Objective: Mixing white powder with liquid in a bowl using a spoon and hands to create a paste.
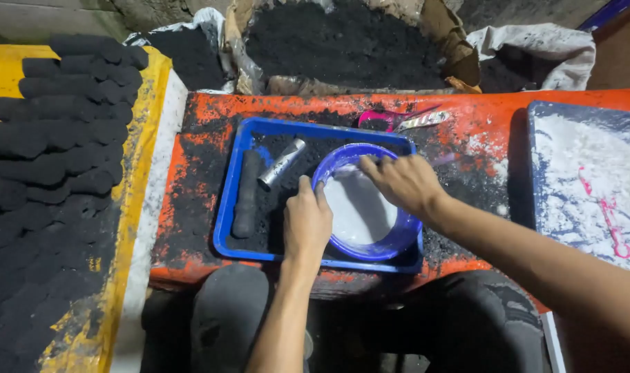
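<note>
the blue bowl (pixel 398 238) of white powder sits at centre frame inside the blue tray (pixel 225 207) on the orange bench (pixel 481 124). the left hand (pixel 307 222) grips its near-left rim, fingers curled; the right hand (pixel 403 183) reaches from the right, fingertips pinched over the far rim.

We look down from a single head-worn camera, steeply and from close above, onto the orange table (pixel 481 121) just in front of our knees; our forearms enter from the bottom edge, and the view faces forward toward a heap of black powder (pixel 342 41).
</note>
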